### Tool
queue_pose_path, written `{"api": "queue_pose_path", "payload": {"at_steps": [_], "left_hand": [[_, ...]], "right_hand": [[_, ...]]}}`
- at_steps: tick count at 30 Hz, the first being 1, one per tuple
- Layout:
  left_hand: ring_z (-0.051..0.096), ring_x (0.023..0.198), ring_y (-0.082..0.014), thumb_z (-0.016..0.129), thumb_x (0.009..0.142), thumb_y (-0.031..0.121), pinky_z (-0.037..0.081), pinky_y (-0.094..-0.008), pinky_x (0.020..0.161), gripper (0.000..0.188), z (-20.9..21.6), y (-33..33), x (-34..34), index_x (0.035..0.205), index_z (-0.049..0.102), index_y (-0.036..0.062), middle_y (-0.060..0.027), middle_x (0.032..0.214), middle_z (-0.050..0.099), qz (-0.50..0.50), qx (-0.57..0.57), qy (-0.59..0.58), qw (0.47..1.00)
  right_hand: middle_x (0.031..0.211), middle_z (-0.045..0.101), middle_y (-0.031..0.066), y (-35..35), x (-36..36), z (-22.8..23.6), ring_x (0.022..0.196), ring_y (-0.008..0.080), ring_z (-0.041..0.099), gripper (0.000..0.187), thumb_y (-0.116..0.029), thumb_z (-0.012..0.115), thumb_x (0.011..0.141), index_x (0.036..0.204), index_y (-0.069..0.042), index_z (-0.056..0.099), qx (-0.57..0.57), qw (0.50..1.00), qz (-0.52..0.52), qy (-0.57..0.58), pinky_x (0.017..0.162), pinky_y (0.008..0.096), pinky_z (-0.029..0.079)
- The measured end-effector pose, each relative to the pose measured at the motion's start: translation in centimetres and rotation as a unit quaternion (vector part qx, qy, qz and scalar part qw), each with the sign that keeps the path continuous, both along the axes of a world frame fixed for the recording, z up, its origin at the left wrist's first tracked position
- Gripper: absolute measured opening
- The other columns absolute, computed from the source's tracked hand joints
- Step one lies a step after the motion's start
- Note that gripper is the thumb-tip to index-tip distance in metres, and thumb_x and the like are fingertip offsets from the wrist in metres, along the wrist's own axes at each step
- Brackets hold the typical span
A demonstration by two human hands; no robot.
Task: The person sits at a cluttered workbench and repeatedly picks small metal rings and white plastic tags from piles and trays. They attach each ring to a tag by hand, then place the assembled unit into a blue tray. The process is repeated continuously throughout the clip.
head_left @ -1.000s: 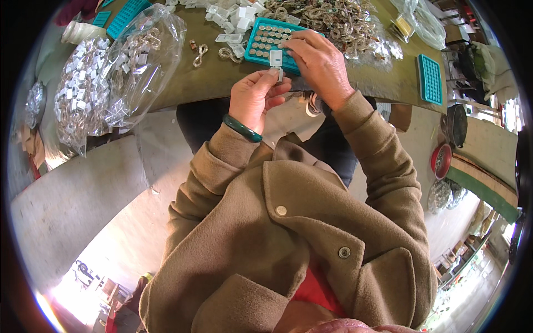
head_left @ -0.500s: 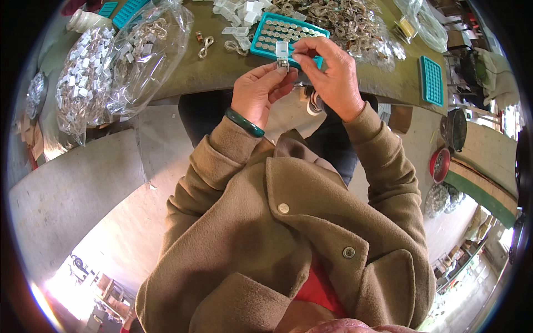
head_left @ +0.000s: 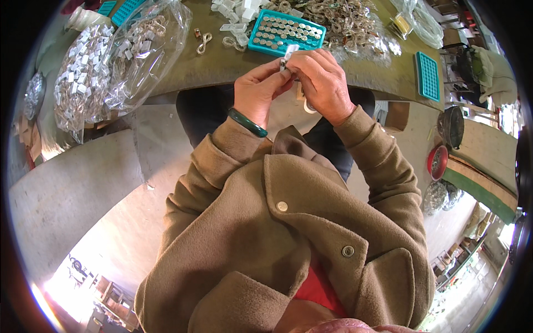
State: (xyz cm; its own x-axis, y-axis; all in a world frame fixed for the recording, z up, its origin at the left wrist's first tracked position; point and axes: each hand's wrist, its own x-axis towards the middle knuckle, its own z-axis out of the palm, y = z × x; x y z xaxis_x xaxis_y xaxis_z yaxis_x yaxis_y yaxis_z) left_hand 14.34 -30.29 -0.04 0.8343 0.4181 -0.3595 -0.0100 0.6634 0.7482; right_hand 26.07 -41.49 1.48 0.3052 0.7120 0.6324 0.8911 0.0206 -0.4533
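Nearest me, my brown sleeves (head_left: 383, 161) come up from below; a dark green bracelet (head_left: 247, 122) circles my left wrist. Just off the near table edge, my left hand (head_left: 258, 91) pinches a small white box (head_left: 290, 50) between thumb and forefinger, low down, apparently so its upper part stands free for the other hand. My right hand (head_left: 325, 77) meets it from the right, fingers bunched and curled at the box; their tips are hidden, so I cannot tell what they grip.

Just beyond, a teal tray (head_left: 262, 50) sits on the table (head_left: 222, 75), rows of silver discs (head_left: 276, 33) facing up, presumably set close to keep the reach short. A looped cord (head_left: 204, 43) lies left of it. At far right of me, a second teal tray (head_left: 428, 76) lies by the edge, well apart, perhaps to leave working room.

Farther off, loose white boxes (head_left: 237, 11) lie behind the tray's left side and a heap of cords (head_left: 350, 22) behind its right; likely sorted by kind for easy picking.
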Motion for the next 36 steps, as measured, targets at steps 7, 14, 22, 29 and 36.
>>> {"api": "queue_pose_path", "payload": {"at_steps": [7,14,22,29,36], "left_hand": [[0.066,0.089,-0.0133,0.064,0.092,0.006,0.055,-0.0243,0.077,0.03,-0.4,-0.6,-0.5,0.121,0.062,-0.0024,-0.0079,0.105,0.068,-0.005,0.096,-0.01,0.995],[0.067,0.094,-0.0161,0.059,0.096,0.014,0.055,-0.0263,0.078,0.026,0.4,-0.3,-0.7,0.118,0.061,-0.0012,-0.0093,0.106,0.068,-0.027,-0.063,0.039,0.997],[0.066,0.092,-0.0128,0.058,0.098,0.02,0.057,-0.0242,0.08,0.029,-0.6,0.6,-1.0,0.121,0.058,0.002,-0.0082,0.107,0.066,-0.113,-0.186,-0.007,0.976],[0.062,0.075,-0.0045,0.06,0.097,0.02,0.048,-0.0136,0.052,0.024,-1.7,1.3,-0.8,0.115,0.057,0.0057,-0.0042,0.095,0.063,-0.168,-0.324,-0.021,0.931],[0.05,0.06,0.0017,0.06,0.097,0.024,0.034,-0.0121,0.042,0.022,-1.9,0.4,-0.7,0.112,0.058,0.0075,-0.0006,0.097,0.062,-0.109,-0.429,-0.013,0.897]], "right_hand": [[0.078,0.057,0.0076,-0.5,0.2,1.3,0.074,0.0171,0.057,0.018,-0.004,0.071,0.08,0.089,-0.001,0.056,-0.085,0.954,-0.027,0.286,0.066,0.0295,0.048],[0.076,0.058,0.0027,-0.2,-1.5,1.0,0.069,0.0067,0.052,0.023,-0.019,0.068,0.091,0.089,0.002,0.057,-0.009,0.848,-0.03,0.528,0.06,0.0243,0.046],[0.075,0.064,0.0026,-0.6,-2.0,0.7,0.066,0.0057,0.056,0.025,-0.017,0.054,0.099,0.091,0.005,0.064,-0.058,0.824,-0.042,0.563,0.059,0.0232,0.047],[0.098,0.07,0.0093,-1.4,-0.9,0.8,0.075,0.0102,0.062,0.027,-0.012,0.054,0.096,0.112,0.007,0.064,-0.006,0.68,0.08,0.729,0.072,0.0247,0.052],[0.102,0.07,0.01,-1.5,-0.4,-0.2,0.091,0.0145,0.066,0.028,-0.011,0.061,0.092,0.115,0.004,0.066,-0.026,0.705,0.077,0.705,0.083,0.027,0.053]]}}
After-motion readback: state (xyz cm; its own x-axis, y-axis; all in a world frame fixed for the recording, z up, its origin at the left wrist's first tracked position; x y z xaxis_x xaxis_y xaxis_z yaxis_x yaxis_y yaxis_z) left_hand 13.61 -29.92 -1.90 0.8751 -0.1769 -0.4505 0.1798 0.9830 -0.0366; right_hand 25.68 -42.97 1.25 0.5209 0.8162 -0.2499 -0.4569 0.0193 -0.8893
